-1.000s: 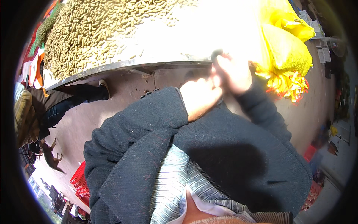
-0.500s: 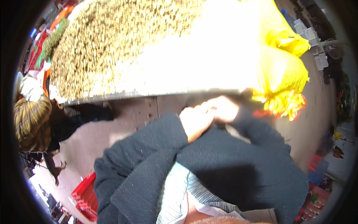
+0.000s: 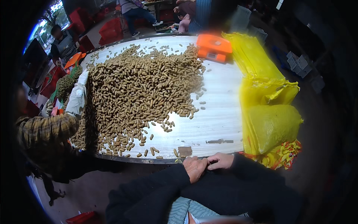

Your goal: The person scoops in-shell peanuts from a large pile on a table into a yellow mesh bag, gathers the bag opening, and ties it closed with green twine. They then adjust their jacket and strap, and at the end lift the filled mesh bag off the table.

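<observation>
Sorting hall, crowded; a long white table [image 3: 223,112] fills the middle of the view, its near rim just beyond the fingers.

Left hand [image 3: 195,167]: at the table's near edge, fingers curled narrow, knuckles up; touching the right hand; whether it holds anything cannot be told.

Right hand [image 3: 220,160]: just beside the left, fingers [image 3: 213,159] laid flat and close together, tips resting against the left hand; nothing visibly held.

Peanuts [image 3: 141,93]: a broad heap of tan pods in the shell, spread over the table beyond and to the left of the fingers; loose strays [image 3: 175,152] lie near the rim, just ahead of the fingertips.

Dark patch [image 3: 184,151] on the table top: just ahead of the left hand.

Yellow mesh sack [image 3: 270,127]: filled, hanging at the table's end, to the right of the fingers; flat yellow sacks [image 3: 253,56] stacked beyond it.

Orange scale [image 3: 213,47]: far end of the table, well beyond the fingers.

Co-worker's plaid sleeve [image 3: 44,128] and white glove [image 3: 76,99]: far left of the fingers, at the heap's edge.

Red crates [image 3: 80,16]: background, far left.
</observation>
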{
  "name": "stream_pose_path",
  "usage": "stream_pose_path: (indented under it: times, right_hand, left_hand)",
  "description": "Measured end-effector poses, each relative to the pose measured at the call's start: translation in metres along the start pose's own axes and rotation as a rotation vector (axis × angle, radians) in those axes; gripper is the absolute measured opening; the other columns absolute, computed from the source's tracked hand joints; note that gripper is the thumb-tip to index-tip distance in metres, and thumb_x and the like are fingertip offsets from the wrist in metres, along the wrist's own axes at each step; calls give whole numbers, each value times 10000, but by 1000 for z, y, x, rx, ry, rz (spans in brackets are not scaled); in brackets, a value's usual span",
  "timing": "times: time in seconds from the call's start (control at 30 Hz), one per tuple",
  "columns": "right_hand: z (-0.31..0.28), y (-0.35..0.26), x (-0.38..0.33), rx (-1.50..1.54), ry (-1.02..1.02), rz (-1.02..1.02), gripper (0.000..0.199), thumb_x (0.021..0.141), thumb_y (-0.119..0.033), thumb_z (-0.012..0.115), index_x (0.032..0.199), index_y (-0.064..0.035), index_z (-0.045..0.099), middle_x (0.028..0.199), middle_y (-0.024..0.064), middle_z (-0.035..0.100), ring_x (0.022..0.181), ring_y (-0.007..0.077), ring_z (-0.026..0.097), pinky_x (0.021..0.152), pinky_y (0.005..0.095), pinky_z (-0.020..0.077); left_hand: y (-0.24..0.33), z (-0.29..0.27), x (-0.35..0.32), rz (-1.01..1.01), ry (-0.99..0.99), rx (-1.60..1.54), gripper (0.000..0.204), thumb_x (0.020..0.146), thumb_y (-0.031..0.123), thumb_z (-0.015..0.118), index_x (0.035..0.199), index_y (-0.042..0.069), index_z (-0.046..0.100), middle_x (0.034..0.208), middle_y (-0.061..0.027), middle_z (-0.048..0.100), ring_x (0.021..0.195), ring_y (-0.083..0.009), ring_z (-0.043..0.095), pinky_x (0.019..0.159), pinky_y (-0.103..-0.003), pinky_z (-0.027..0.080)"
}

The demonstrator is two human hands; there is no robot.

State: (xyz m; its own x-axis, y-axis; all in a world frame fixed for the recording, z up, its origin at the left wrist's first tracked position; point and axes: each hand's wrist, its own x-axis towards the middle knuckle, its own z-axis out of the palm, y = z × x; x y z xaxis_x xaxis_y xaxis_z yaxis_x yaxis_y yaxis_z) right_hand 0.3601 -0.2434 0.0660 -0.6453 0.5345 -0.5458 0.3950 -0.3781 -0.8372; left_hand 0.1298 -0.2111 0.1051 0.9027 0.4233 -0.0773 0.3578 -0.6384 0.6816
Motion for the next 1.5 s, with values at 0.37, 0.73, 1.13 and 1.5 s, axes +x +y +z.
stream_pose_path:
  times: [0.37, 0.73, 1.13, 1.5]
  right_hand:
    - [-51, -32, -26, 276, 87, 111, 499, 859, -103, 728, 1313, -20, 536, 1037, 87, 663, 756, 129, 617, 629, 245, 488]
    - [-1, -58, 0, -194, 274, 61, 872, 861, -331, 736, 1500, 0, 244, 1316, 227, 547, 1227, 306, 547, 1025, 359, 427]
    - [31, -77, 18, -422, 330, 259, 952, 845, -477, 689, 1531, -29, 205, 1184, 154, 678, 1060, 305, 671, 889, 356, 509]
    - [42, -51, 13, -73, 588, 80, 936, 741, -185, 832, 1510, -28, 323, 1028, 150, 710, 935, 216, 693, 858, 325, 515]
  left_hand:
    - [-24, -13, 58, 18, -186, 49, 592, 831, 141, 630, 1349, -15, 389, 888, -190, 673, 837, -382, 632, 708, -486, 479]
    - [-68, -13, 45, -40, -262, -434, 411, 800, 132, 709, 1158, -5, 561, 1052, -214, 676, 1021, -368, 653, 870, -403, 518]
    - [-82, -26, 36, -76, -511, -984, 235, 729, -10, 685, 963, 4, 697, 792, 10, 673, 677, -70, 578, 564, -255, 443]
    - [-86, -14, 40, -34, -457, -834, 157, 693, 124, 763, 656, 3, 670, 569, -37, 594, 508, -122, 527, 469, -359, 353]
